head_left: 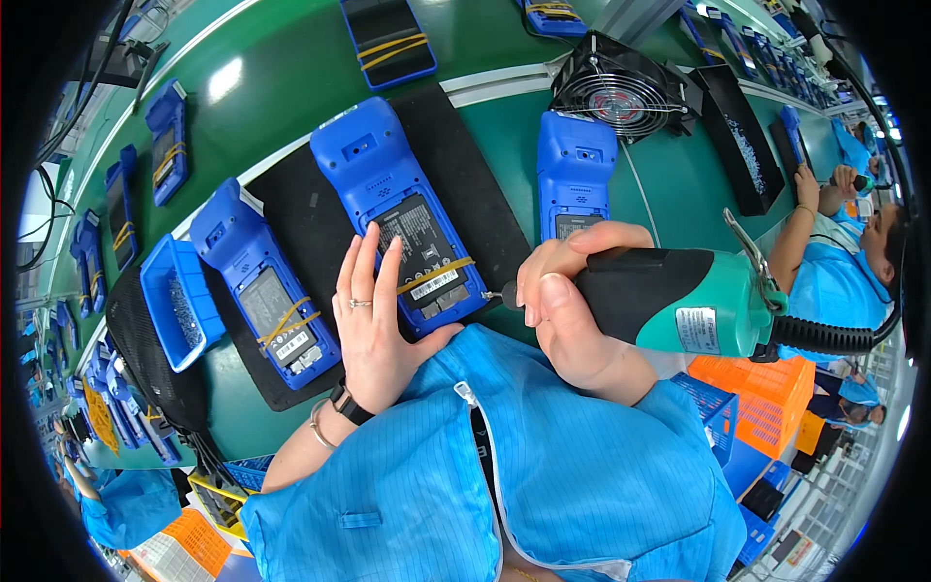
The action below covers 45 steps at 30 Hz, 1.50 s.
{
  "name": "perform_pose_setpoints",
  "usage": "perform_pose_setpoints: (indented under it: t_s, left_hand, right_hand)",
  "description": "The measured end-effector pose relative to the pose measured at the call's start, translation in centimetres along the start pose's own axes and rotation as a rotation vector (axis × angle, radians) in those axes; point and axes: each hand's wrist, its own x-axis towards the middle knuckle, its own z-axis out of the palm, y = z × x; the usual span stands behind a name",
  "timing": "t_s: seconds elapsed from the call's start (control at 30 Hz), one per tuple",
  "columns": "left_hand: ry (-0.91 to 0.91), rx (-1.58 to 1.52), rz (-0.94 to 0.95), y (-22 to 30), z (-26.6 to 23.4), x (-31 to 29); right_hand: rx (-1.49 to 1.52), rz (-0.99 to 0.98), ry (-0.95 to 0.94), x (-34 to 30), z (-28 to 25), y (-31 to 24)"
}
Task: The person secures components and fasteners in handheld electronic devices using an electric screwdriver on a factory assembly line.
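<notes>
A blue handheld terminal [364, 145] lies back side up on a black mat [281, 189], its dark battery [419, 238] exposed and a yellow rubber band [438, 274] around it. My left hand [373, 325] rests on the terminal's left edge and battery, fingers stretched out. In my right hand [577, 315] is a green and black electric screwdriver [669, 301], held sideways. Its bit meets the terminal's lower right corner, where a tiny screw seems to sit. Another blue terminal [228, 233] lies left on the mat, also banded. A third terminal [577, 160] lies to the right.
Left of the mat stands a blue bin [155, 281] of small screws beside a black mesh item [145, 339]. A black fan [616, 97] and a black box [722, 126] with small parts stand far right. More banded terminals [390, 44] line the green belt. A co-worker [834, 262] sits right.
</notes>
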Motion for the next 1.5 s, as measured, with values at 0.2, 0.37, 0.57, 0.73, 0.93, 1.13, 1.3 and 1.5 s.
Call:
perform_pose_setpoints:
  t_s: [0.2,0.37,0.57,0.73,0.93,1.13,1.3,1.5]
  left_hand:
    - [0.003,-0.001,0.003,0.0,-0.1,0.1]
    - [-0.009,-0.001,-0.005,-0.2,-0.1,0.3]
    - [-0.014,-0.108,-0.024,-0.3,-0.8,0.3]
    - [-0.027,-0.354,-0.255,-1.7,-4.1,2.1]
    - [0.151,-0.14,-0.151,-6.5,-3.9,7.9]
    - [0.067,-0.249,-0.24,-9.0,-1.5,10.3]
    - [0.074,-0.391,-0.211,-8.1,-2.2,10.7]
    - [0.222,-0.57,-0.204,-5.8,-4.9,12.2]
  right_hand:
    - [0.002,0.002,-0.01,0.1,0.0,-0.1]
    - [-0.093,-0.003,-0.064,0.4,-0.2,0.2]
    - [-0.171,-0.002,-0.169,0.9,-0.4,0.2]
    - [0.118,-0.013,0.083,0.5,0.6,-0.8]
    - [0.226,-0.121,0.176,0.9,0.6,-2.3]
    - [0.311,-0.113,0.088,0.1,-0.8,-1.6]
    - [0.367,-0.136,0.089,0.4,-0.7,-1.7]
    - [0.363,-0.124,0.135,0.4,-1.0,-1.3]
